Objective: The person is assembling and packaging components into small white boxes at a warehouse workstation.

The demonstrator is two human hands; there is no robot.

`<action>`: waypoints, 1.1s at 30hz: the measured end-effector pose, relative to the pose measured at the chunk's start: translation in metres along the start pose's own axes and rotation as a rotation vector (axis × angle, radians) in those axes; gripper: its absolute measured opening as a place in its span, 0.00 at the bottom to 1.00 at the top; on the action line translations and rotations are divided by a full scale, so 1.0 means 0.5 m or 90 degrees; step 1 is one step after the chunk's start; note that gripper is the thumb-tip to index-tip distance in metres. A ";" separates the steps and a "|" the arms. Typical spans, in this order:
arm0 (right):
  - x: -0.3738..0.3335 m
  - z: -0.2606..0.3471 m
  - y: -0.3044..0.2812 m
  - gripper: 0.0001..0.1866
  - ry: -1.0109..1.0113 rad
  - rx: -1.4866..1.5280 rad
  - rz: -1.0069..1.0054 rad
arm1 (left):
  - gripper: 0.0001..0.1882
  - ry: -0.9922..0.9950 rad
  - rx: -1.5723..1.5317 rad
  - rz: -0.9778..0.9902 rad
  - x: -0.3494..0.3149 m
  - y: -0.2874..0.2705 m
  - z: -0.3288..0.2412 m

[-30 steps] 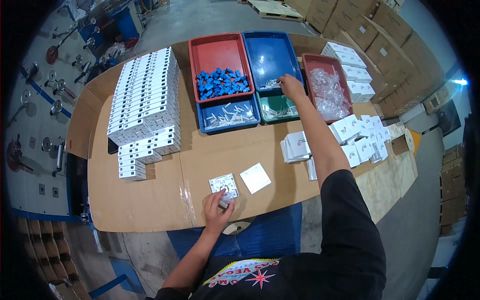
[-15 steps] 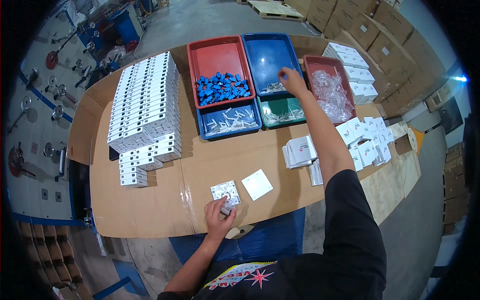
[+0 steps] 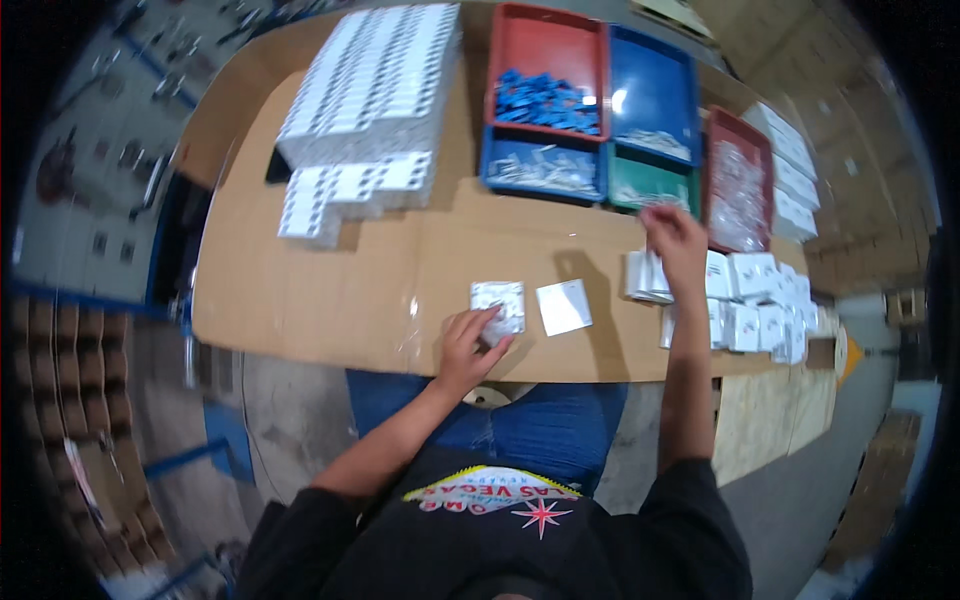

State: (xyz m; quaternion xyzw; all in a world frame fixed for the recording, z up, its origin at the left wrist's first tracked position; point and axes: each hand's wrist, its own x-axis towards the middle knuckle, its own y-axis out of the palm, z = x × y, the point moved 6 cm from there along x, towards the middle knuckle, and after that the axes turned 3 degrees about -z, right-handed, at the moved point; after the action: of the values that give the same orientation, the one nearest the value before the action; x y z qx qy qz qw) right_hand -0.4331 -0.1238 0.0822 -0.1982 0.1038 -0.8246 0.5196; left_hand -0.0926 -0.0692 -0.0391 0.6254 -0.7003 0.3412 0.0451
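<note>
My left hand (image 3: 468,352) is closed at the near edge of a square white part (image 3: 499,295) with fittings on its face. A small translucent piece (image 3: 495,334) shows between its thumb and fingers, too blurred to name. To the right lies a flat white square plate (image 3: 564,307), apart from both hands. My right hand (image 3: 677,242) hovers in front of the green tray (image 3: 640,205), left of the red tray of clear plastic. Its fingertips are pinched together; whatever they hold is too small and smeared to make out.
Stacked white boxes (image 3: 370,95) fill the table's left. At the back stand a red tray (image 3: 550,45) with blue pieces, blue trays (image 3: 655,75) with small pale parts, and a red tray (image 3: 717,150) of clear plastic. White packets (image 3: 755,275) lie on the right.
My right hand has drawn back from the rear blue tray toward me. My left hand stays at the white part. The whole view has shifted, with the table now higher in it.
</note>
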 end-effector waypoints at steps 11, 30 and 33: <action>-0.325 -0.027 0.246 0.06 0.190 0.172 0.085 | 0.27 0.000 -0.018 0.010 -0.003 -0.017 -0.002; -0.346 0.013 0.292 0.05 0.045 0.003 0.157 | 0.29 0.086 -0.048 0.055 -0.018 -0.008 -0.015; -0.347 0.007 0.289 0.06 0.040 -0.004 0.167 | 0.28 0.076 -0.042 0.071 -0.020 -0.005 -0.007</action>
State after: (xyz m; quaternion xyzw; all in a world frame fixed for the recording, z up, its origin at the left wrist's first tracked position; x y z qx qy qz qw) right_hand -0.2473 -0.0313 -0.0071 -0.1591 0.1476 -0.7552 0.6186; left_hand -0.0895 -0.0590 -0.0404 0.5618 -0.7410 0.3570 0.0883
